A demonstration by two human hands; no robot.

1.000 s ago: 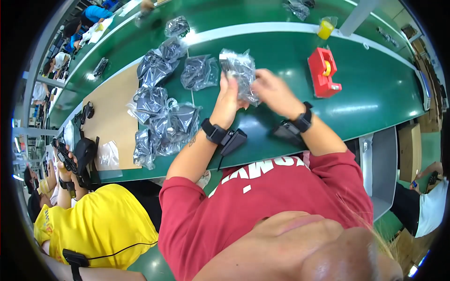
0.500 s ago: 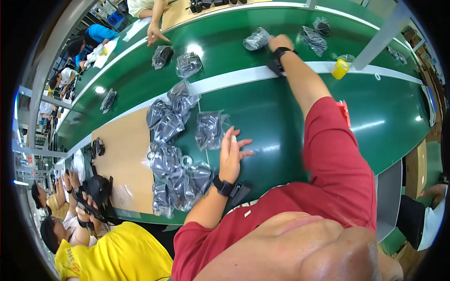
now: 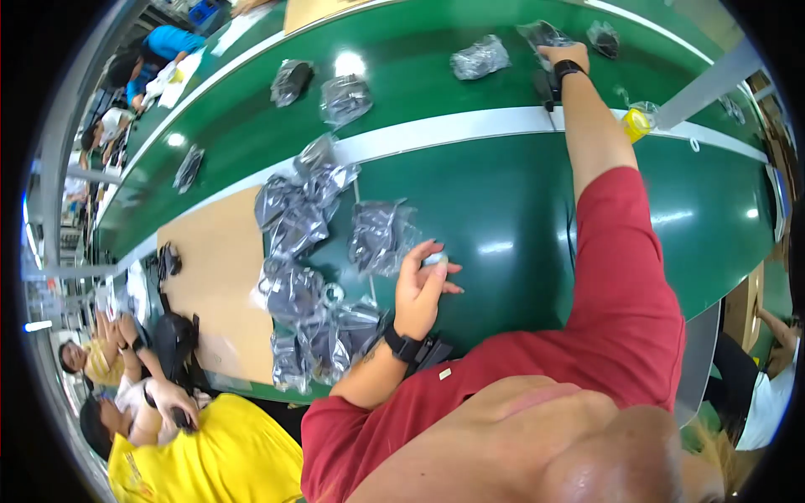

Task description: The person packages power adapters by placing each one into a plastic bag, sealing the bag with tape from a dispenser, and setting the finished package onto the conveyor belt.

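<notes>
Far across the green table (image 3: 520, 210), one hand reached while the other rested.

The right hand (image 3: 560, 57) was stretched to the far edge, on a clear bag (image 3: 541, 35) with a dark part inside; I could not tell if its fingers were shut on it. The left hand (image 3: 422, 285) lay near the front edge, fingers spread, touching another clear bag (image 3: 379, 236). A pile of bags (image 3: 306, 277) sat just beside that hand, on the left. The far bag could slip, because the arm was stretched long and the plastic looked shiny. The arm could bump the yellow cup (image 3: 637, 124) just beside it. The middle of the table had open room; the left side was crowded.
</notes>
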